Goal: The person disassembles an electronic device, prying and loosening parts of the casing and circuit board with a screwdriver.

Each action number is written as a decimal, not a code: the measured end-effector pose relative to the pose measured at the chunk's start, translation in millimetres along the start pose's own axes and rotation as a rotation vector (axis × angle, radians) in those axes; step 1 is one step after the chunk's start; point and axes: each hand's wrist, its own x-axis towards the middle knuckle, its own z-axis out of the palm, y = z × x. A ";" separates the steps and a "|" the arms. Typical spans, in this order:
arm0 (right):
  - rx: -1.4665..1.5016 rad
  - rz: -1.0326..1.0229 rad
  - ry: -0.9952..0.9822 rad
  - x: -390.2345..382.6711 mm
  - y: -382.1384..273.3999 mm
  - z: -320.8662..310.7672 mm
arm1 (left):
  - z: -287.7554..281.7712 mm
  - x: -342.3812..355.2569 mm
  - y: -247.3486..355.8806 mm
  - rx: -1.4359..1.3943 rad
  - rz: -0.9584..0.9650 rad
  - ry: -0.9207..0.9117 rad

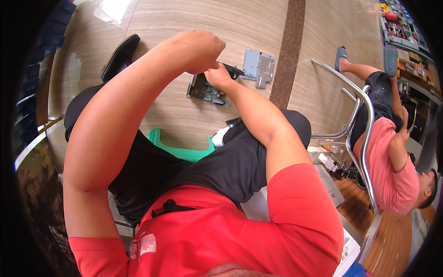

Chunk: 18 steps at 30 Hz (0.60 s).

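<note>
On the floor in front of me lies an opened electronic unit with a green circuit board (201, 90) and a dark frame. My right hand (218, 76) grips the unit near its upper edge, fingers bent over the board. Directly above it, my left hand (205, 46) is curled closed with the back of the hand up. What it holds, if anything, is hidden beneath it. A black strip-like part (234, 69) juts out beyond my right hand. Beside it rests a flat grey metal cover (251, 62), with a perforated metal plate (265, 72) overlapping it.
A green plastic stool (184, 153) stands between my knees. My black shoe (121, 57) is at the far left. To the right, a bent metal tube frame (364, 111) stands near a seated person in a pink shirt (387, 161). Stocked shelves (406, 32) line the right side.
</note>
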 end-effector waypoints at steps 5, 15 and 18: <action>0.089 0.004 0.035 2.9 13.6 4.9 | 0.3 0.5 -1.4 -0.023 0.023 -0.019; -0.002 0.200 0.002 1.7 3.9 -1.2 | 1.1 -2.1 -0.5 0.010 0.031 -0.022; -0.057 0.178 -0.015 -1.1 3.7 -5.2 | 1.1 -1.2 1.9 0.006 0.031 -0.001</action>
